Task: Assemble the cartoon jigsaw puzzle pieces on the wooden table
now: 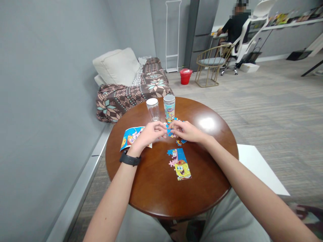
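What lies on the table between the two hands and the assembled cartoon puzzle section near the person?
In the head view, mostly bare brown wood; only one small loose blue puzzle piece lies there.

Jars behind puzzle, card left.

Round wooden table with two jars, picture card, puzzle pieces.

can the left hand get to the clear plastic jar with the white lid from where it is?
Probably yes. The left hand sits just in front of the clear plastic jar with the white lid, with bare round brown wooden table between them. The printed jar stands beside it, not in the path.
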`<state>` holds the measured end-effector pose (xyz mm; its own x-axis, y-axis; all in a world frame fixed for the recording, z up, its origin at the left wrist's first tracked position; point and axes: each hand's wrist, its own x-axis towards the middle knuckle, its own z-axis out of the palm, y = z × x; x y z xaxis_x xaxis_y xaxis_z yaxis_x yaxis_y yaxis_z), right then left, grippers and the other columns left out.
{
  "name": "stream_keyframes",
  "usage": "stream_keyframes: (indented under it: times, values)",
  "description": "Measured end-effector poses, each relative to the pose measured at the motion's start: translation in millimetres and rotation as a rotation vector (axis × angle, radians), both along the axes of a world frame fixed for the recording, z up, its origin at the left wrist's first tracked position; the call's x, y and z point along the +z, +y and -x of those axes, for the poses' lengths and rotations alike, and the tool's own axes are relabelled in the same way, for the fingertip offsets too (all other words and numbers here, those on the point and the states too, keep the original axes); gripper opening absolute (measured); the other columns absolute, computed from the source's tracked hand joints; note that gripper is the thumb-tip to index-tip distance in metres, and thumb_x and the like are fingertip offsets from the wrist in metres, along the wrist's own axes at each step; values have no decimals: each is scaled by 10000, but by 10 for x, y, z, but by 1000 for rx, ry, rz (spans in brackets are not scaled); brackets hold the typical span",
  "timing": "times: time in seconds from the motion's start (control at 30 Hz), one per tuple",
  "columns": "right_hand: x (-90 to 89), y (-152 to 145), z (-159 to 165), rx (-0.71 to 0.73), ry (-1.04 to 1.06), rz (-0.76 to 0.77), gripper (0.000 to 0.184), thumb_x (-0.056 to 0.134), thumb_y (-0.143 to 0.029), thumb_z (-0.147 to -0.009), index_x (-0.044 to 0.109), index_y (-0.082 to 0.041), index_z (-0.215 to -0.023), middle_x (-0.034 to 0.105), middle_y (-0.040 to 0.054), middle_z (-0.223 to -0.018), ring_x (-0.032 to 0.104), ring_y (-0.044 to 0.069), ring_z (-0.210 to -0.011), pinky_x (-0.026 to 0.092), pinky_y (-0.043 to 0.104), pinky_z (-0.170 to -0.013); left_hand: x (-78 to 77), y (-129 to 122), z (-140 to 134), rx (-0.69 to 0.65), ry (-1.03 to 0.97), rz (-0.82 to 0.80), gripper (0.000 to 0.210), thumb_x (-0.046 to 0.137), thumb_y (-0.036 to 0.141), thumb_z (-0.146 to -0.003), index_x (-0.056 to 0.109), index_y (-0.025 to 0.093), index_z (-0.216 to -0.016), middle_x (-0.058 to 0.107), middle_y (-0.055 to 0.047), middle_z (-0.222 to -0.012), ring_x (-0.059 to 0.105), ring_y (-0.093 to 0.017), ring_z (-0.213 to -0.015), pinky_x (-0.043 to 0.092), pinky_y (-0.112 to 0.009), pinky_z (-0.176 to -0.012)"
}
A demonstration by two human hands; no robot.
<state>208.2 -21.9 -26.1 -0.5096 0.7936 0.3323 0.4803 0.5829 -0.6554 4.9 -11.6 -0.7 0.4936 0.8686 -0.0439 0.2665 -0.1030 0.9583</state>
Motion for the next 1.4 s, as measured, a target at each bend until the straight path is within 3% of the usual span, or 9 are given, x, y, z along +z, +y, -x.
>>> stream_keyframes:
  times: [0.5, 0.8, 1.1, 1.4]
  values:
    - [-3, 5, -9, 18, -13, 3, 223, 525, -352, -880, 573, -177, -1010, 560, -35, -604, 486, 106, -552, 365, 214, -573, 18, -3, 11, 12, 14, 6, 244, 697, 301, -702, 626, 130, -861, 667, -29, -678, 642, -134, -650, 484, -227, -589]
    - [-34, 29, -14, 27, -24, 5, 230, 542, -360, -874, 584, -176, -1004, 541, -41, -595, 487, 103, -559, 363, 207, -569, -19, 24, 5, 18, 11, -10, 275, 747, 197, -605, 630, 128, -844, 647, -4, -695, 619, -119, -671, 495, -240, -656]
    - [-9, 22, -10, 51, -10, 25, 249, 463, -335, -915, 599, -175, -1049, 573, -23, -609, 523, 111, -572, 390, 216, -588, 16, -18, -8, 12, 40, -25, 260, 754, 259, -619, 575, 141, -766, 614, 17, -650, 589, -97, -622, 474, -213, -601]
    - [22, 1, -5, 54, -42, 56, 238, 448, -325, -917, 624, -165, -902, 589, -10, -627, 527, 103, -572, 393, 210, -597, -32, 7, 26, -23, 46, 7, 240, 735, 308, -664, 611, 137, -779, 657, -18, -675, 628, -122, -655, 497, -223, -588]
